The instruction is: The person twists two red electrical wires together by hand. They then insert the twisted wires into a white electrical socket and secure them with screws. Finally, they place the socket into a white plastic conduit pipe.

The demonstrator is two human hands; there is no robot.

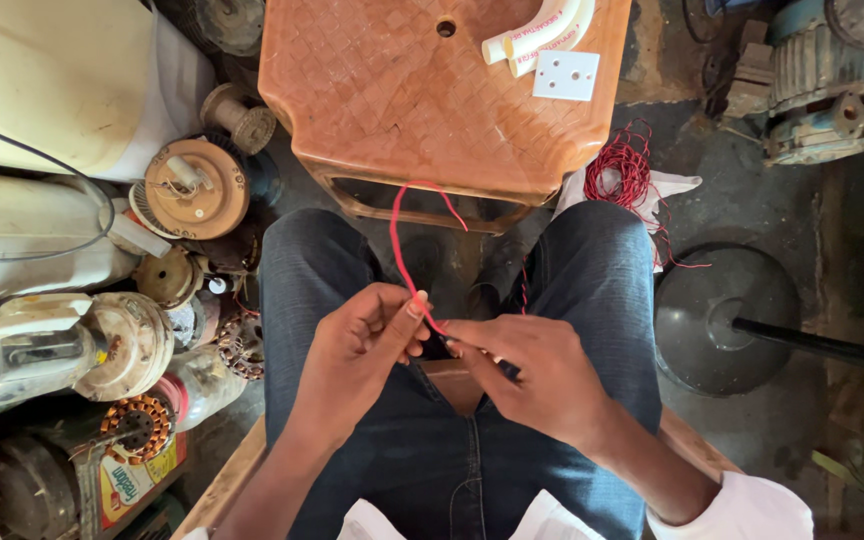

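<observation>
Far to the left of the fingers, old motor parts crowd the floor: a cream plastic drum (pixel 62 80), a round tan motor end cover (pixel 195 187), a grimy pump housing (pixel 117 345) and, nearer the knee, a stator with copper windings (pixel 139 425).

The left hand (pixel 357 345) is over the lap, fingers (pixel 402 318) closed, thumb and forefinger pinching a thin red wire (pixel 400 250). From that pinch the red wire climbs away from the fingers, loops in front of the stool's edge and bends back down with a loose end to the right. Just below the pinch it runs on into the right hand.

The right hand (pixel 532 375) touches the left at the fingertips. Its fingers are curled shut around the lower stretch of the red wire, and a small dark part shows between the two hands; what that part is cannot be told. Both hands sit above blue jeans (pixel 432 460), with a brown wooden piece just beneath the fingers.

Beyond the fingers stands an orange-brown plastic stool (pixel 402 90), its top serving as the surface. On its far right corner lie white curved plastic conduit bends (pixel 542 30) and a white square switch plate (pixel 565 75), just beside each other.

To the right of the fingers, past the right thigh, a bundle of red wire (pixel 624 170) lies on a white cloth on the floor. Farther right are a round black fan base (pixel 722 315) with a black pole, and a grey motor casing (pixel 822 90).
</observation>
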